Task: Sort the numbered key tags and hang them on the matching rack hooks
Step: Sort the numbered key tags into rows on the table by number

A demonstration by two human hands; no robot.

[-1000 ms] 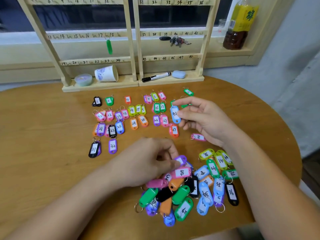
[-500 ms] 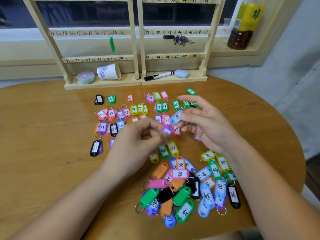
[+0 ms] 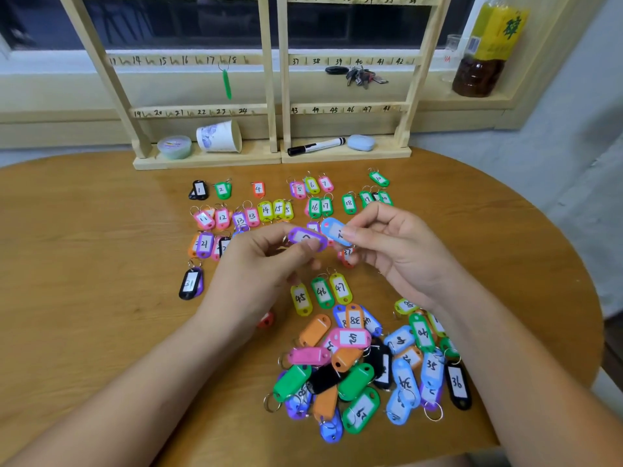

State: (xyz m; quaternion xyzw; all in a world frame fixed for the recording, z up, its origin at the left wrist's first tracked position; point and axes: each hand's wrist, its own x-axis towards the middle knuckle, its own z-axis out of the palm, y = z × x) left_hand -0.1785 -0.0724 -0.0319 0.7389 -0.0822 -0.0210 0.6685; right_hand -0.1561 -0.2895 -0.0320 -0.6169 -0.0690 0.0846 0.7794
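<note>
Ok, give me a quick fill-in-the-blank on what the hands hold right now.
The tag in the left hand is ___. The tag in the right hand is ___. The one hung tag is ___. The cup lies on its ___.
Missing: purple; blue; green; side.

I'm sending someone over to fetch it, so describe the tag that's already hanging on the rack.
Look at the wooden rack standing at the far edge of the table, and take its left panel. On the rail marked 14 to 18, a slim green tag hangs between 17 and 18. It is the only tag hung up; all others are off the rack.
</note>
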